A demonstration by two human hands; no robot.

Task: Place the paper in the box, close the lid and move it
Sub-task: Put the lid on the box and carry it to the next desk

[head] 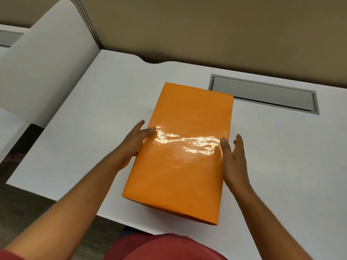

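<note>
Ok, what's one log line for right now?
orange box: closed | left hand: presses left side, thumb on top | right hand: at right side, thumb on top

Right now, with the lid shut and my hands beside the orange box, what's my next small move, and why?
Probably press the right hand flat against the side of the box before lifting. The lid looks shut and the left hand touches its side, but the right fingers seem to stand off.

Bare desk around box; divider panel leftward, perhaps close.
</note>
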